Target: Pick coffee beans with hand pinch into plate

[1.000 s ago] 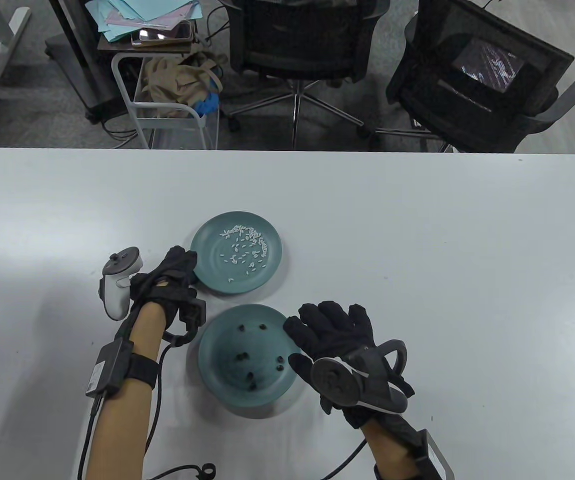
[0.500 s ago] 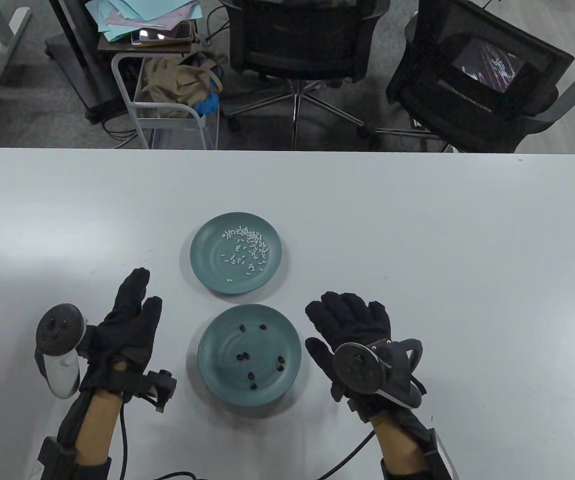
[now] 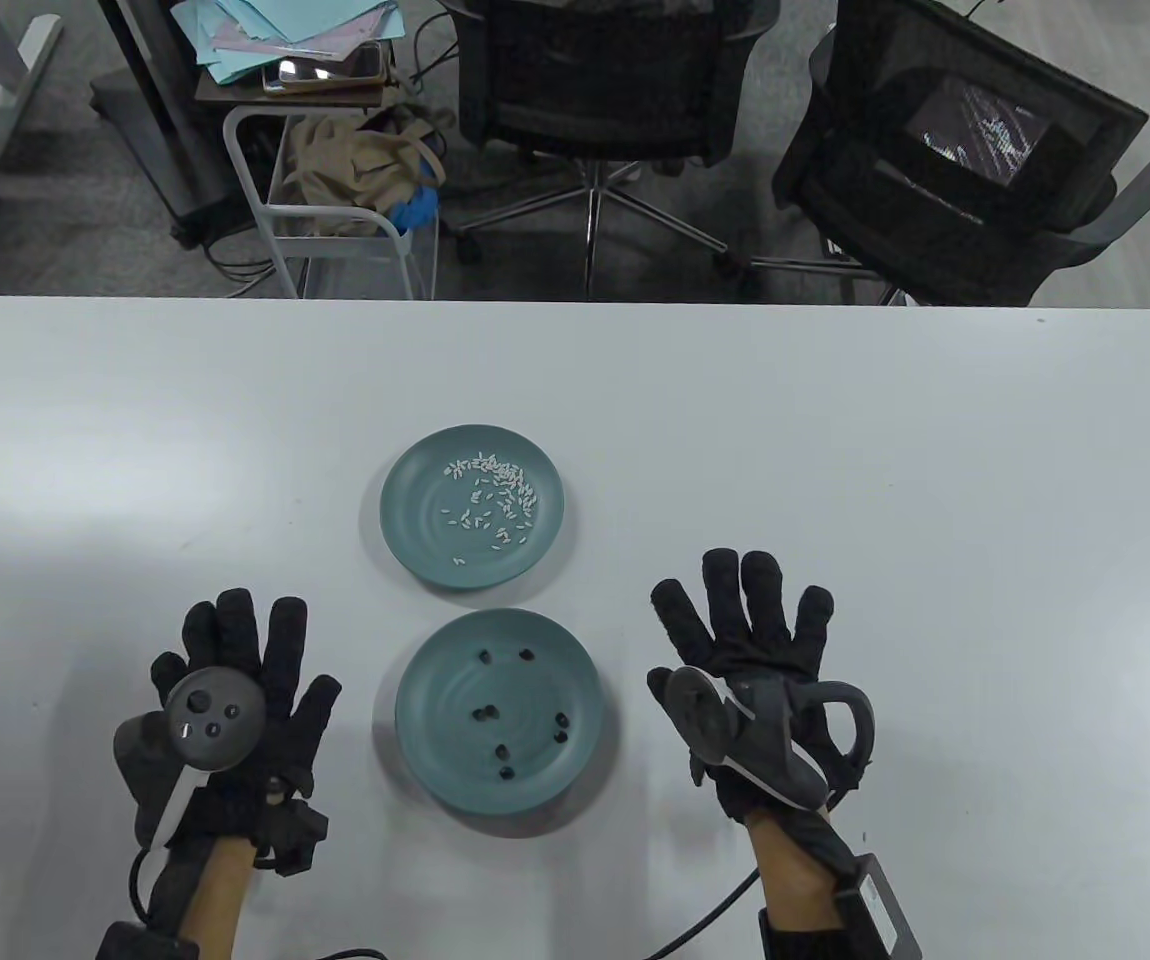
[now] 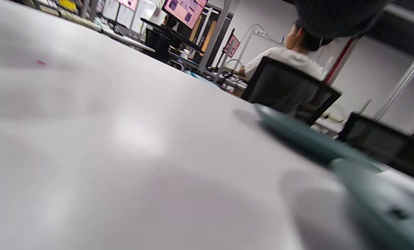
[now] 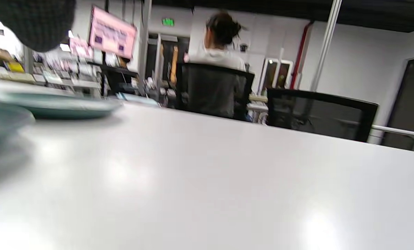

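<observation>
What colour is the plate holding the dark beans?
Teal, a muted blue-green; the near plate shows best in the table view.

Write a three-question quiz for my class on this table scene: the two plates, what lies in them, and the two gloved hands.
1. True or false: the left hand is pinching a coffee bean.
2. Which plate holds the dark coffee beans? A) the far plate B) the near plate C) both
3. Fill in: the right hand lies with fingers spread on the table, to the ______ of the near plate.

Key
1. False: it lies flat on the table with fingers spread, apart from both plates.
2. B; the far plate holds small white grains.
3. right
</observation>
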### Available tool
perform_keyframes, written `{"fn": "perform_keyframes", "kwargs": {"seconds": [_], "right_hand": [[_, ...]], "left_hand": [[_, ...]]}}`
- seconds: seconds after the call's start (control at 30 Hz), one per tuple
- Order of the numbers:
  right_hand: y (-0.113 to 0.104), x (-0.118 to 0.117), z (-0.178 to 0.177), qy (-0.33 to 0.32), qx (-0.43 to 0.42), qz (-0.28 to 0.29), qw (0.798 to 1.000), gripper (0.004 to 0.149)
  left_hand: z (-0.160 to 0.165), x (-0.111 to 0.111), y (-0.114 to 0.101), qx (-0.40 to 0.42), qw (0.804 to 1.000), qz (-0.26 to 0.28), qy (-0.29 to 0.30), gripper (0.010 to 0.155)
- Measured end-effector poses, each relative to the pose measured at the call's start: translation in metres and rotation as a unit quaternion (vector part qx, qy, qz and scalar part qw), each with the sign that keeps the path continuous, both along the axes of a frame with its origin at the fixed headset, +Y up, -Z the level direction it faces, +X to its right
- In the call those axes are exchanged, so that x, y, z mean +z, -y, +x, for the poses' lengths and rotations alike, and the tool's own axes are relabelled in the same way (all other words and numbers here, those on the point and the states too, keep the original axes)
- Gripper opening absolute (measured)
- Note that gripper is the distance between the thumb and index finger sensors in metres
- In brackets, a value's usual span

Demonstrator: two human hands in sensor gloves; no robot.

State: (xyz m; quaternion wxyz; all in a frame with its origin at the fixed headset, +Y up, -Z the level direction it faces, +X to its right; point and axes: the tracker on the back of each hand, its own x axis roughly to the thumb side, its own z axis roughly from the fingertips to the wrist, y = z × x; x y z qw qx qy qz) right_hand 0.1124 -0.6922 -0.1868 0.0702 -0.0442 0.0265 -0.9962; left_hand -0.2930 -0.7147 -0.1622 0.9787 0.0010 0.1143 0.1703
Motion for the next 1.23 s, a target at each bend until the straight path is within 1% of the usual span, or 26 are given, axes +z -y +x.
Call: {"fn": "perform_keyframes", "kwargs": {"seconds": [0.1, 0.17, 0.27, 0.47, 0.83, 1.0, 1.23], "right_hand": [[0.006, -0.0004, 0.0013, 0.006, 0.025, -0.024, 0.999, 0.08], [0.0067, -0.0003, 0.0012, 0.007, 0.031, -0.02, 0.999, 0.081], [0.0066, 0.0001, 0.0002, 0.007, 0.029, -0.021, 0.999, 0.082], [0.0059, 0.0015, -0.0042, -0.006, 0.028, -0.018, 0.999, 0.085], [0.0093, 0.0023, -0.0066, -0.014, 0.022, -0.042, 0.999, 0.092], [0.0098, 0.0021, -0.0079, -0.018, 0.019, -0.048, 0.998, 0.092], [0.0103, 0.0025, -0.0085, -0.021, 0.006, -0.053, 0.998, 0.086]], "left_hand": [[0.0021, -0.0009, 0.0045, -0.071, 0.997, -0.008, -0.021, 0.076], [0.0042, -0.0023, 0.0065, -0.085, 0.996, -0.015, -0.021, 0.077], [0.0073, -0.0029, 0.0093, -0.088, 0.996, -0.022, -0.017, 0.078], [0.0061, -0.0019, 0.0089, -0.086, 0.996, -0.015, -0.023, 0.08], [0.0071, -0.0019, 0.0092, -0.094, 0.995, -0.017, -0.028, 0.081], [0.0056, -0.0019, 0.0095, -0.085, 0.996, -0.021, -0.03, 0.081], [0.003, -0.0018, 0.0116, -0.065, 0.997, -0.022, -0.032, 0.08]]}}
